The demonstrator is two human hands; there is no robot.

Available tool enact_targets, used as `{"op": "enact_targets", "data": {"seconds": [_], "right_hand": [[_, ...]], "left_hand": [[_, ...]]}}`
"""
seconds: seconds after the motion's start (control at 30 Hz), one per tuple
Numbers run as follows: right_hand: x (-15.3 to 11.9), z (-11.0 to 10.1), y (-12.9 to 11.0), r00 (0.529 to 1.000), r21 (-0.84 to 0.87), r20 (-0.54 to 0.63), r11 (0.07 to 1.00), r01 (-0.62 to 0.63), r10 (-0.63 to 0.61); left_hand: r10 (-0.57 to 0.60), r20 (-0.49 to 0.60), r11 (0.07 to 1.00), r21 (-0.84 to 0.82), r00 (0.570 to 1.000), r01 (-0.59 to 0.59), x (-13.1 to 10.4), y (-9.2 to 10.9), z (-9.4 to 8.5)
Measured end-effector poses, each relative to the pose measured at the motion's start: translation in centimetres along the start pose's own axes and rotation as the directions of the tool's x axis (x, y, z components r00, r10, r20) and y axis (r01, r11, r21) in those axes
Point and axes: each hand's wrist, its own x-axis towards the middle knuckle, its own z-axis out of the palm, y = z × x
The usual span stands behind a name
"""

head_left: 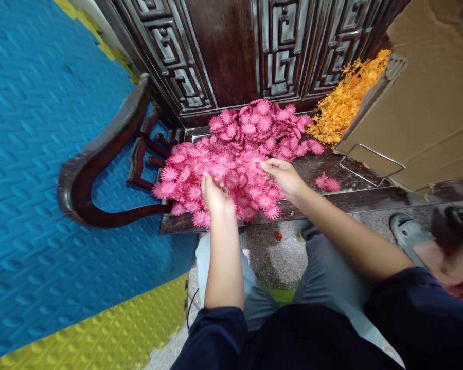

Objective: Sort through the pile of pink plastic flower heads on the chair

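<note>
A wide heap of pink flower-shaped pieces (250,126) covers the left part of a dark wooden bench (312,169). My left hand (216,194) is over the near side of the heap, its fingers curled and thumb pointing up; what it holds, if anything, is too small to make out. To its right, my right hand (283,176) has its thumb and forefinger pinched together at the heap's surface, beside the pink petals. Whether a piece is between those fingertips cannot be told. Two loose pink pieces (327,182) lie on the bench farther right.
Orange pieces (337,110) are piled behind a large cardboard sheet (428,103) at the right, near a metal wire frame (371,164). A curved wooden armrest (77,180) stands left, over blue matting (31,154). Another person's sandalled foot (409,236) is at right.
</note>
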Motion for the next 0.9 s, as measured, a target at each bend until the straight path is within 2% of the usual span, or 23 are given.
{"op": "enact_targets", "data": {"seconds": [0.07, 0.13, 0.2, 0.3, 0.4, 0.47, 0.57, 0.7, 0.9], "right_hand": [[-0.1, 0.2, 0.0, 1.000, 0.005, -0.004, 1.000, -0.002, 0.002], [-0.3, 0.4, 0.0, 1.000, 0.020, -0.009, 1.000, -0.009, 0.009], [-0.3, 0.5, 0.0, 1.000, 0.040, -0.019, 0.999, -0.019, 0.020], [-0.4, 0.6, -0.1, 0.999, 0.060, -0.026, 0.998, -0.025, 0.026], [-0.4, 0.6, -0.1, 1.000, 0.037, 0.006, 0.999, -0.005, 0.005], [-0.4, 0.6, 0.0, 1.000, 0.012, 0.020, 1.000, 0.012, -0.012], [-0.5, 0.6, 0.0, 1.000, 0.003, 0.013, 1.000, 0.023, -0.023], [-0.5, 0.7, 0.0, 0.999, 0.000, 0.032, 0.999, 0.035, -0.035], [-0.6, 0.9, 0.1, 0.998, -0.004, 0.064, 1.000, 0.021, -0.020]], "left_hand": [[-0.012, -0.031, 1.000, -0.012, 0.999, 0.011, -0.4, -0.2, 0.4], [0.033, -0.023, 0.999, -0.005, 0.999, -0.033, -1.0, -0.3, 0.8], [0.103, 0.093, 0.993, 0.041, 0.990, -0.107, -1.7, -0.3, 1.3], [0.171, 0.337, 0.963, 0.142, 0.926, -0.230, -2.4, -0.3, 1.6], [0.200, 0.471, 0.916, 0.222, 0.859, -0.335, -2.8, -0.6, 1.6], [0.191, 0.523, 0.894, 0.257, 0.831, -0.368, -2.8, -0.8, 1.6], [0.171, 0.537, 0.892, 0.271, 0.826, -0.361, -2.8, -1.0, 1.5], [0.152, 0.502, 0.916, 0.253, 0.852, -0.312, -2.7, -1.1, 1.6], [0.167, 0.426, 0.913, 0.274, 0.889, -0.302, -2.8, -1.2, 1.7]]}}
